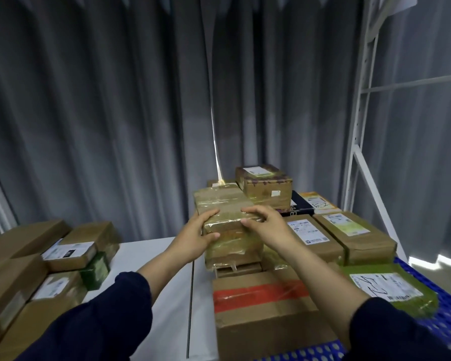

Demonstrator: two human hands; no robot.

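Cardboard under glossy clear tape, the parcel [228, 212] tops the stack just behind the red-striped box [261, 308]. The left grip [198, 231] curls round its near left corner, and the right grip [264, 225] clasps the near right corner, fingers over the top edge. Labelled parcels [349, 230] lie right of the red-striped box, and brown boxes [63, 251] lie well left of it on the white table [146, 248].

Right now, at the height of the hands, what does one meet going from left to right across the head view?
In order: stacked brown boxes → green-wrapped parcel → white table → left hand → taped parcel, gripped by both hands → right hand → box with white label → box with greenish label.
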